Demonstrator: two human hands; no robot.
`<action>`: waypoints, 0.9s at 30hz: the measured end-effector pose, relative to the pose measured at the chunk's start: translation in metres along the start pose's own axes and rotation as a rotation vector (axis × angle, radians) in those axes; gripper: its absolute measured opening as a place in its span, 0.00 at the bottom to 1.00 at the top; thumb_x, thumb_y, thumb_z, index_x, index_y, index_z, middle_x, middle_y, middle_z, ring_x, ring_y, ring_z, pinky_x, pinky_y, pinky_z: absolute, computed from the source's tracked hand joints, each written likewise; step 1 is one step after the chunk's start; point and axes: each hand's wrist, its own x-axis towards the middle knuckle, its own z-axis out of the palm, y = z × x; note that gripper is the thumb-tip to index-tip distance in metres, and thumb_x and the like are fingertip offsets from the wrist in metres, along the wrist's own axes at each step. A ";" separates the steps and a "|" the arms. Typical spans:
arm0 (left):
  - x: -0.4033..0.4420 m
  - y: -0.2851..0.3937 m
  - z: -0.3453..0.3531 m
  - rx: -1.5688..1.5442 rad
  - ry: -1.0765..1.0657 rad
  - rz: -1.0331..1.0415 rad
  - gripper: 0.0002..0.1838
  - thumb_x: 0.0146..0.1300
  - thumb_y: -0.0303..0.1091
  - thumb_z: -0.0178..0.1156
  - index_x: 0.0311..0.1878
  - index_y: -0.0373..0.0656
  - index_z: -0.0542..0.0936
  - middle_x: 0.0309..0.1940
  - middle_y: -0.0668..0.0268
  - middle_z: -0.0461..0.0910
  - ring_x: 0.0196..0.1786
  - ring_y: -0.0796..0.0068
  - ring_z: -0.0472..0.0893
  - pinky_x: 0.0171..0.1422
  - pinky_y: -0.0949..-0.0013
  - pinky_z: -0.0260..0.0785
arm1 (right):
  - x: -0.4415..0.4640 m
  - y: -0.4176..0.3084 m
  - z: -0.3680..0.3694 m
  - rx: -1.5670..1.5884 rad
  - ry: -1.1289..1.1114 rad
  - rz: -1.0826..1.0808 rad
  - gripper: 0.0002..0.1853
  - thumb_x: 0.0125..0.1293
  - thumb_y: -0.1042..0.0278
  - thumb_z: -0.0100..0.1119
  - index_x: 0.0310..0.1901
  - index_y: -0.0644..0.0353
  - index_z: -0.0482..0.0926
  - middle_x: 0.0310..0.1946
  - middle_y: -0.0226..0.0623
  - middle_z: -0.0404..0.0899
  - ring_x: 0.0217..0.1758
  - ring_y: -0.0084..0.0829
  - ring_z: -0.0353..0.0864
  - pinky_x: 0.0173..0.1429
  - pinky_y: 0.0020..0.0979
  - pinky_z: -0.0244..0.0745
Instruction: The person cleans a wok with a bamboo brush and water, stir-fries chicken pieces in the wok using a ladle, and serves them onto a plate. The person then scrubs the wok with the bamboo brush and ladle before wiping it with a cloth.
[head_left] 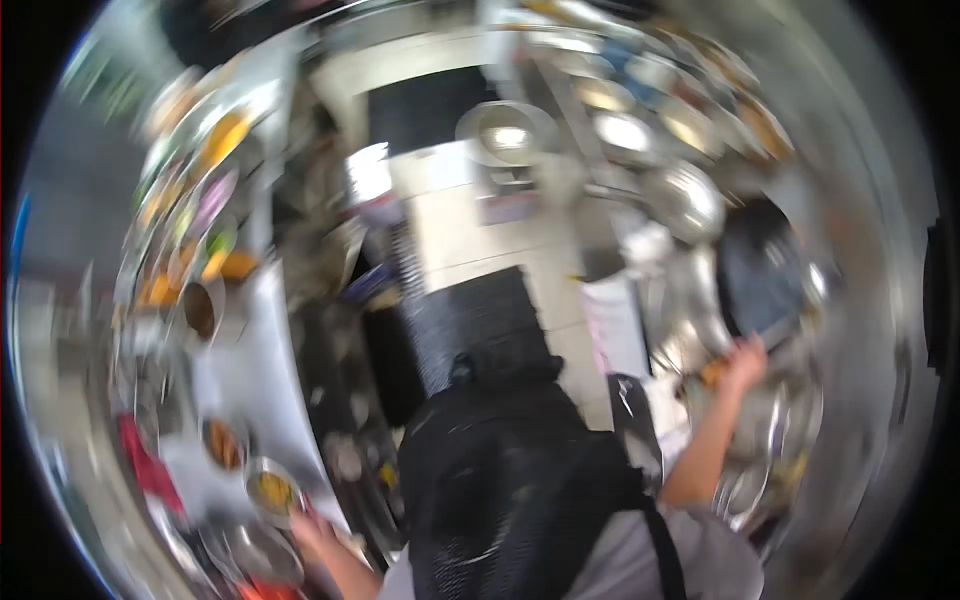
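Note:
At the lower left, a small round bowl (271, 487) with yellow food in it is over the counter's edge. My left hand (314, 528) is closed at the near right side of its rim; motion blur smears the fingers. On the right, a large black wok (762, 270) stands tilted among metal pans. My right hand (743, 364) is closed at the wok's lower edge, arm stretched forward. Whether it grips the rim or a handle is too blurred to tell. A shiny metal bowl (688, 200) lies just beyond the wok.
Left, a steel counter (275, 350) carries a dish of orange-brown food (222, 445), a metal bowl (250, 550) and several colourful food containers. More pans and bowls crowd the right side. Between them, a tiled floor (450, 225) has black mats (425, 105) and a round metal pan (507, 137) above it.

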 end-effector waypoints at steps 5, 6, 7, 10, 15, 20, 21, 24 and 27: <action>-0.104 -0.017 0.133 0.489 -0.454 0.023 0.23 0.60 0.23 0.57 0.60 0.35 0.71 0.53 0.55 0.78 0.49 0.63 0.81 0.48 0.62 0.78 | -0.029 0.009 -0.015 -0.083 0.112 0.011 0.14 0.76 0.62 0.52 0.59 0.55 0.70 0.21 0.26 0.68 0.17 0.17 0.68 0.16 0.25 0.65; -0.137 -0.029 0.174 0.547 -0.596 0.016 0.23 0.61 0.23 0.57 0.60 0.36 0.70 0.52 0.56 0.78 0.48 0.64 0.81 0.46 0.63 0.78 | -0.033 0.012 -0.025 -0.067 0.157 0.029 0.14 0.76 0.62 0.52 0.59 0.55 0.70 0.21 0.26 0.68 0.17 0.17 0.68 0.16 0.25 0.65; -0.175 -0.044 0.217 0.589 -0.742 0.006 0.23 0.61 0.23 0.56 0.61 0.38 0.69 0.52 0.58 0.77 0.47 0.65 0.81 0.44 0.64 0.78 | -0.042 0.010 -0.034 -0.210 0.160 0.056 0.18 0.76 0.63 0.52 0.63 0.55 0.69 0.21 0.26 0.69 0.17 0.17 0.69 0.15 0.25 0.65; -0.309 -0.109 0.330 0.460 -1.147 -0.049 0.23 0.62 0.24 0.58 0.61 0.41 0.70 0.50 0.62 0.79 0.45 0.69 0.82 0.39 0.67 0.78 | -0.060 0.020 -0.082 -0.414 0.117 0.154 0.29 0.75 0.62 0.51 0.74 0.61 0.61 0.24 0.38 0.76 0.18 0.29 0.74 0.21 0.34 0.72; -0.532 -0.220 0.454 0.519 -1.808 0.007 0.18 0.67 0.25 0.55 0.60 0.39 0.72 0.49 0.61 0.80 0.46 0.68 0.83 0.37 0.65 0.79 | -0.074 0.004 -0.121 -0.707 0.095 0.102 0.29 0.70 0.64 0.57 0.70 0.63 0.66 0.38 0.63 0.81 0.42 0.57 0.84 0.47 0.47 0.76; -0.706 -0.320 0.513 0.252 -2.042 1.340 0.18 0.46 0.13 0.57 0.44 0.34 0.74 0.52 0.52 0.78 0.51 0.51 0.79 0.55 0.60 0.72 | -0.081 -0.018 -0.162 -1.037 0.073 -0.035 0.31 0.66 0.68 0.59 0.71 0.46 0.67 0.44 0.53 0.82 0.43 0.56 0.83 0.47 0.49 0.78; -0.732 -0.333 0.515 0.155 -2.059 1.386 0.16 0.46 0.13 0.56 0.41 0.36 0.73 0.54 0.52 0.77 0.51 0.47 0.78 0.54 0.58 0.73 | -0.082 -0.027 -0.168 -1.020 0.082 -0.033 0.31 0.66 0.68 0.59 0.71 0.46 0.67 0.44 0.53 0.82 0.43 0.56 0.83 0.47 0.49 0.78; -0.777 -0.366 0.527 0.220 -2.074 1.527 0.16 0.46 0.15 0.56 0.41 0.37 0.74 0.56 0.53 0.76 0.55 0.44 0.78 0.55 0.53 0.75 | -0.089 -0.047 -0.190 -1.157 0.078 0.049 0.32 0.64 0.69 0.60 0.71 0.39 0.67 0.45 0.46 0.81 0.42 0.53 0.83 0.46 0.50 0.79; -0.806 -0.368 0.539 0.176 -2.104 1.618 0.17 0.46 0.15 0.57 0.42 0.38 0.75 0.58 0.54 0.75 0.56 0.43 0.77 0.55 0.53 0.75 | -0.097 -0.053 -0.207 -1.260 0.119 0.000 0.31 0.64 0.69 0.60 0.69 0.38 0.69 0.41 0.41 0.79 0.39 0.50 0.83 0.42 0.49 0.79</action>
